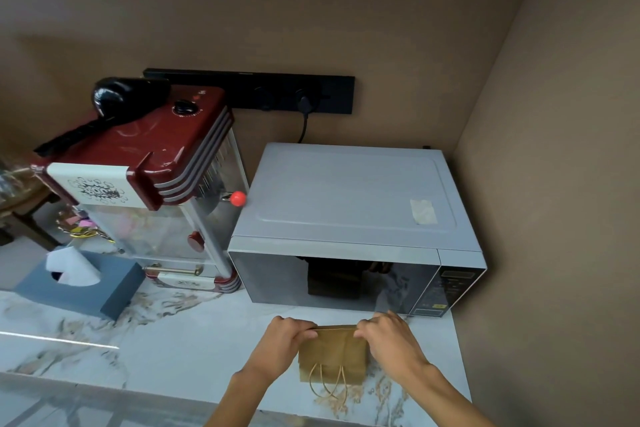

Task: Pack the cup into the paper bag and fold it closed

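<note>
A brown paper bag (333,357) stands on the marble counter (194,340) in front of the microwave. Its top edge is folded over toward me, and its twine handles (329,385) hang down the near face. My left hand (285,340) pinches the left end of the folded top. My right hand (388,338) pinches the right end. The cup is not visible; the bag hides whatever is inside.
A grey microwave (353,218) stands just behind the bag, against the right wall. A red popcorn machine (145,177) stands to its left, and a blue tissue box (79,284) sits at the far left. The counter's front edge runs just below the bag.
</note>
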Demonstrator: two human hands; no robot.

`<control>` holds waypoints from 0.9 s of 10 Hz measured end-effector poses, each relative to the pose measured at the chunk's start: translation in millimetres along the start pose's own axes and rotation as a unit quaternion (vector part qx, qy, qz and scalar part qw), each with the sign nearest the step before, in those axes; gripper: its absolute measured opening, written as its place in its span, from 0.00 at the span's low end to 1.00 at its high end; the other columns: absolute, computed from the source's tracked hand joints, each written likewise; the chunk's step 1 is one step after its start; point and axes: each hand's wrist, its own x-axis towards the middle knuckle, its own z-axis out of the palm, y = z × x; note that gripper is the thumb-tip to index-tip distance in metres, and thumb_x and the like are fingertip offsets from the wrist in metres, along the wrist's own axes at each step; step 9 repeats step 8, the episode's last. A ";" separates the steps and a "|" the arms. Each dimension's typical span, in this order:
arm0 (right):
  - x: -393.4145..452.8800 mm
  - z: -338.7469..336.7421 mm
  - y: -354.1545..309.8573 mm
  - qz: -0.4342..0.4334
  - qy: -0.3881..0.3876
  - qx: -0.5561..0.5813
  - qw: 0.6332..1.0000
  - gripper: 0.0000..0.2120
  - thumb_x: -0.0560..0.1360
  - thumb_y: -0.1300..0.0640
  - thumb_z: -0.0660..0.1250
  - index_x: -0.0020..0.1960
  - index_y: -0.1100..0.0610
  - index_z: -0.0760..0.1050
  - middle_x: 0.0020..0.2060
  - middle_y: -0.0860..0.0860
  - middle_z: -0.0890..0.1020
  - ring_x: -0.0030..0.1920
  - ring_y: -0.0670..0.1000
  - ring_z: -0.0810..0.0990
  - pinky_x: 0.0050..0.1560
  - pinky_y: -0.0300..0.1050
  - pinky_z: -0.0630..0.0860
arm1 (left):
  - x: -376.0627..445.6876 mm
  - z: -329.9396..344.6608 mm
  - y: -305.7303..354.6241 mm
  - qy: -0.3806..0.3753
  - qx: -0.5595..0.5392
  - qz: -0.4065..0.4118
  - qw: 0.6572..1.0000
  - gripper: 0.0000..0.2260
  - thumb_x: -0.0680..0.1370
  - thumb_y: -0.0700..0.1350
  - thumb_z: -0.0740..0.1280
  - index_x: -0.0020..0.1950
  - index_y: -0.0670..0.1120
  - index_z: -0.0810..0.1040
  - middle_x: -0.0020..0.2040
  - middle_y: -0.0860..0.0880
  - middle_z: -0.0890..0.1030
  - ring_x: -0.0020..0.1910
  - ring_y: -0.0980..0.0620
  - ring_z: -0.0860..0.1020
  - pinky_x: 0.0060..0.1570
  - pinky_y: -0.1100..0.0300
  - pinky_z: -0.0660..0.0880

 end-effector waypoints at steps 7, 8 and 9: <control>-34.9 -7.2 -6.0 0.007 0.138 0.104 0.985 0.22 0.83 0.47 0.52 0.75 0.51 0.65 0.73 0.45 0.69 0.72 0.47 0.66 0.71 0.43 0.62 | -26.7 13.0 3.8 0.186 0.071 0.037 0.979 0.14 0.83 0.48 0.62 0.66 0.53 0.80 0.67 0.53 0.80 0.70 0.51 0.75 0.68 0.57 0.74; -41.1 -12.6 -9.3 -0.021 0.180 0.064 0.981 0.23 0.83 0.46 0.50 0.75 0.50 0.65 0.76 0.46 0.66 0.73 0.50 0.66 0.69 0.48 0.67 | -31.7 14.5 8.2 0.246 0.126 0.084 0.958 0.13 0.82 0.50 0.63 0.66 0.54 0.79 0.69 0.50 0.79 0.69 0.46 0.75 0.63 0.50 0.77; -41.1 -12.6 -9.3 -0.021 0.180 0.064 0.981 0.23 0.83 0.46 0.50 0.75 0.50 0.65 0.76 0.46 0.66 0.73 0.50 0.66 0.69 0.48 0.67 | -31.7 14.5 8.2 0.246 0.126 0.084 0.958 0.13 0.82 0.50 0.63 0.66 0.54 0.79 0.69 0.50 0.79 0.69 0.46 0.75 0.63 0.50 0.77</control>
